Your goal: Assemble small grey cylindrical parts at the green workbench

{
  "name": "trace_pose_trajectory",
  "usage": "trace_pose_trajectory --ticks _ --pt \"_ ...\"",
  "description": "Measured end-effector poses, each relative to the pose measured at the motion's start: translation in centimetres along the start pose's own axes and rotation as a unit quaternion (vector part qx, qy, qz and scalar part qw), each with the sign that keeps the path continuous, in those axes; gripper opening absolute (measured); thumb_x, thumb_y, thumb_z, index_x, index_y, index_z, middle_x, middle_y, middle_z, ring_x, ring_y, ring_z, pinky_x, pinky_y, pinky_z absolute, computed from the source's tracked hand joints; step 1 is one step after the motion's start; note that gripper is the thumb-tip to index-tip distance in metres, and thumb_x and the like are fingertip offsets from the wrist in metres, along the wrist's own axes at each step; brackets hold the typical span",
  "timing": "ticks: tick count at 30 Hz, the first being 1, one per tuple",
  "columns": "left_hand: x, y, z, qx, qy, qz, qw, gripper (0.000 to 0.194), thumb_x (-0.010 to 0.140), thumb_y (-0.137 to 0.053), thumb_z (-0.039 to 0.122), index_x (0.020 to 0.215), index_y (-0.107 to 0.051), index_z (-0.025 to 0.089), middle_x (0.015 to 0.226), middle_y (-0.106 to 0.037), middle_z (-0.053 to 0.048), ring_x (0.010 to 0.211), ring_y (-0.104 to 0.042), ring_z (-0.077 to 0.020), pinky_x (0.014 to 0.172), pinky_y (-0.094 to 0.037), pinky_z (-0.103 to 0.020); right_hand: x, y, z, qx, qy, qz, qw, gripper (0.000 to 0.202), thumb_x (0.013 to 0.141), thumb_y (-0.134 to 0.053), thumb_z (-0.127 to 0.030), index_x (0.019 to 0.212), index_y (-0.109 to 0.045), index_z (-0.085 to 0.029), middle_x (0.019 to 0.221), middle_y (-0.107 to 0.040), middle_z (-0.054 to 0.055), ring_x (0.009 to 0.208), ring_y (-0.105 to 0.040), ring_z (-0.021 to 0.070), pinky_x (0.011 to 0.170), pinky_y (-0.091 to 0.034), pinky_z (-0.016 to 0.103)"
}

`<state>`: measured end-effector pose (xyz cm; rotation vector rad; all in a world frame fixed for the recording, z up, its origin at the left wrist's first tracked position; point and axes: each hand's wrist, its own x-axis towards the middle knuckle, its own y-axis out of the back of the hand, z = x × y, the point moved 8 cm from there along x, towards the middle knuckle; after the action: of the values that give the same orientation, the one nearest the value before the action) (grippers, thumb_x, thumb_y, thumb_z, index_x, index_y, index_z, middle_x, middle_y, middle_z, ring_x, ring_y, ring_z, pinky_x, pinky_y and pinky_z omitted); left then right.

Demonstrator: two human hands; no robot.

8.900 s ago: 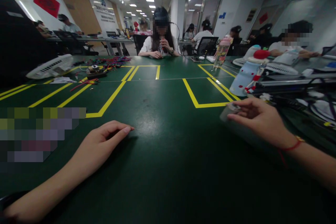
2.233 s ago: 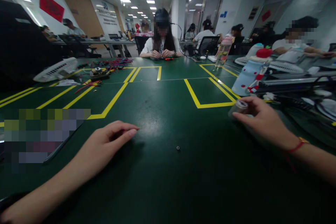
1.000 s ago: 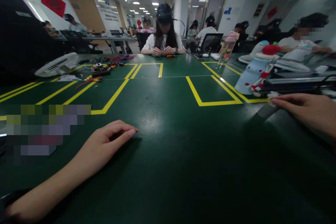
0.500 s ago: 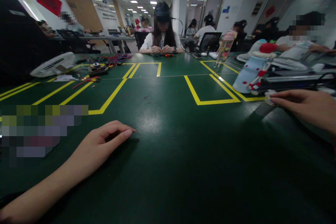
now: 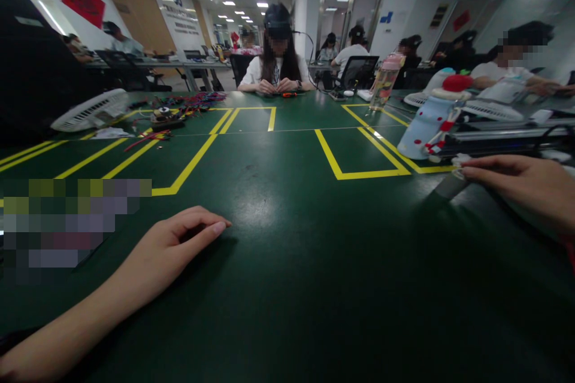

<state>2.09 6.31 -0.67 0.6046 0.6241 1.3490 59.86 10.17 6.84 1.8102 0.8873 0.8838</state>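
My left hand (image 5: 186,239) rests on the green table (image 5: 287,287) at the lower left. Its fingers are loosely curled, the thumb tip meets the index finger, and nothing shows between them. On the right, my right hand (image 5: 525,185) pinches the white top of a small translucent bottle (image 5: 450,184). That bottle leans to one side; whether its base touches the table I cannot tell. Just beyond it stands a light blue bottle (image 5: 422,128) with red dots and a red top.
Yellow tape lines (image 5: 372,176) mark the table. A white fan (image 5: 92,111) and tangled wires (image 5: 197,102) lie at the back left. A pink-capped clear bottle (image 5: 384,84) stands at the back right. Across the table sits a person (image 5: 274,69) with hands together.
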Motion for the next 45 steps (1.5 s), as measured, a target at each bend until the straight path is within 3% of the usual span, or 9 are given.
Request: trace_pose_trajectory --ticks 8,15,20,27,30,32,39,42,45 --pt "-0.5 0.1 1.3 -0.005 0.007 0.026 1.000 0.037 0.086 -0.056 0.059 0.095 -0.072 0.027 0.108 -0.074 -0.003 0.102 -0.065 -0.0271 0.091 -0.047 -0.039 -0.4 0.3 -0.4 -0.015 0.003 0.016 1.000 0.044 0.078 -0.065 -0.056 0.100 -0.078 -0.020 0.097 -0.072 0.013 0.080 -0.059 0.0240 0.071 -0.038 0.038" --pt "-0.2 0.1 0.7 0.005 0.009 0.009 1.000 0.038 0.085 -0.057 0.059 0.096 -0.073 0.027 0.108 -0.074 -0.002 0.103 -0.066 -0.0268 0.090 -0.049 -0.036 -0.3 -0.1 -0.2 0.027 0.014 -0.003 1.000 0.037 0.079 -0.066 -0.051 0.097 -0.075 -0.020 0.097 -0.072 0.012 0.081 -0.062 0.0230 0.076 -0.042 0.039" --pt "-0.3 0.0 1.1 0.006 -0.010 0.018 1.000 0.038 0.087 -0.056 0.058 0.095 -0.074 0.025 0.106 -0.074 -0.003 0.103 -0.064 -0.0271 0.091 -0.047 -0.038 -0.5 -2.6 0.6 0.137 0.044 -0.041 0.989 0.061 0.055 -0.086 -0.048 0.104 -0.062 -0.020 0.106 -0.070 0.012 0.086 -0.067 0.0225 0.076 -0.050 0.035" --pt "-0.6 0.0 1.8 0.011 -0.012 -0.013 1.000 0.034 0.091 -0.055 0.054 0.098 -0.074 0.027 0.109 -0.073 -0.002 0.106 -0.064 -0.0260 0.094 -0.047 -0.037 -1.9 -3.1 0.3 0.135 0.086 0.071 0.984 0.052 0.063 -0.081 -0.042 0.102 -0.054 -0.021 0.106 -0.066 0.015 0.085 -0.067 0.0235 0.074 -0.053 0.036" --pt "-0.5 0.0 1.7 0.009 -0.010 -0.013 1.000 0.034 0.091 -0.055 0.054 0.098 -0.074 0.027 0.109 -0.073 -0.002 0.105 -0.064 -0.0258 0.094 -0.047 -0.038 -3.6 -3.0 -2.5 0.219 0.145 0.104 0.959 0.051 0.065 -0.081 -0.039 0.105 -0.054 -0.020 0.108 -0.065 0.013 0.094 -0.067 0.0236 0.082 -0.055 0.036" --pt "-0.4 -0.1 1.6 0.011 -0.009 -0.013 1.000 0.036 0.091 -0.054 0.055 0.098 -0.074 0.027 0.108 -0.073 -0.002 0.105 -0.065 -0.0262 0.093 -0.047 -0.038 -6.0 -3.4 -6.1 0.287 0.218 0.089 0.929 0.051 0.068 -0.080 -0.037 0.109 -0.054 -0.020 0.112 -0.063 0.011 0.100 -0.066 0.0222 0.088 -0.056 0.037" --pt "-0.5 -0.1 1.7 0.021 -0.014 -0.010 1.000 0.036 0.091 -0.054 0.057 0.098 -0.073 0.027 0.108 -0.072 -0.002 0.105 -0.064 -0.0267 0.094 -0.046 -0.038 -18.9 -6.8 -20.6 0.372 0.456 -0.144 0.795 0.034 0.082 -0.068 -0.025 0.111 -0.050 -0.025 0.117 -0.062 0.007 0.107 -0.064 0.0174 0.092 -0.056 0.037" --pt "-0.5 0.0 1.6 0.024 -0.015 -0.009 1.000 0.035 0.092 -0.054 0.056 0.098 -0.073 0.027 0.108 -0.071 -0.002 0.106 -0.063 -0.0264 0.096 -0.045 -0.039 -21.2 -7.7 -22.7 0.367 0.492 -0.189 0.766 0.035 0.083 -0.067 -0.025 0.113 -0.048 -0.026 0.118 -0.062 0.005 0.107 -0.063 0.0169 0.093 -0.054 0.038" --pt "-0.4 -0.1 1.5 0.036 -0.028 0.006 0.999 0.035 0.091 -0.055 0.056 0.100 -0.073 0.027 0.108 -0.070 -0.003 0.104 -0.063 -0.0260 0.092 -0.047 -0.038 -21.3 -8.6 -22.8 0.364 0.481 -0.225 0.765 0.038 0.084 -0.066 -0.026 0.117 -0.047 -0.027 0.120 -0.060 0.006 0.108 -0.062 0.0175 0.094 -0.054 0.039"
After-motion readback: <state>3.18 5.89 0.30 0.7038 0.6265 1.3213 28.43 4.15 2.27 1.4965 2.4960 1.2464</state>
